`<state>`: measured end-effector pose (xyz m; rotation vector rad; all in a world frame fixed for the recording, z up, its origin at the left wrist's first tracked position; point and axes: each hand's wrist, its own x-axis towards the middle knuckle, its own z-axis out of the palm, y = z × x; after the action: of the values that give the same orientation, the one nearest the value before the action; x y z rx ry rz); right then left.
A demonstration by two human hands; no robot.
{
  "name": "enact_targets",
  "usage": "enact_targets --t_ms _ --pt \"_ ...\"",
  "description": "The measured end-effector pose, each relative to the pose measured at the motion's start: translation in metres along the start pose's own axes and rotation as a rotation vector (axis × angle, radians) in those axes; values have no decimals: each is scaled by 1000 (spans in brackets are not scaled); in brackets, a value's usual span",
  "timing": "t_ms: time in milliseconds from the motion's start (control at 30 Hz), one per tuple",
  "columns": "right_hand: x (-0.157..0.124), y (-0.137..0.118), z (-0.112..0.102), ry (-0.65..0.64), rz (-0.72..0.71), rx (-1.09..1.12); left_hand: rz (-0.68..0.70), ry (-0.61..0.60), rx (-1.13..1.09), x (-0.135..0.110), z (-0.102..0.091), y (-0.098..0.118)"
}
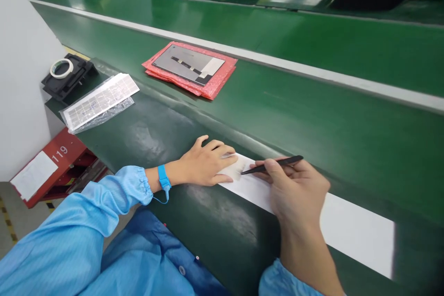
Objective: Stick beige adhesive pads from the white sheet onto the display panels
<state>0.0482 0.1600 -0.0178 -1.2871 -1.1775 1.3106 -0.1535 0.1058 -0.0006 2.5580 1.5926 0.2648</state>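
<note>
My left hand lies on the green bench edge, fingers pressed down on the left end of a long white strip. A blue wrist strap circles that wrist. My right hand pinches black tweezers, whose tip points left and touches a small pale piece on the strip beside my left fingertips. What the tip grips, if anything, is too small to tell.
A flat grey panel rests on red bubble wrap on the green conveyor. To the left lie a sheet of small labels in clear plastic and a tape roll on a black holder. A red bin sits below.
</note>
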Motion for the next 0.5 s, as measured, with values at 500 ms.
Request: enact_targets --t_ms 500 --pt "-1 -8 4 33 54 32 -12 -20 -2 -1 -3 2"
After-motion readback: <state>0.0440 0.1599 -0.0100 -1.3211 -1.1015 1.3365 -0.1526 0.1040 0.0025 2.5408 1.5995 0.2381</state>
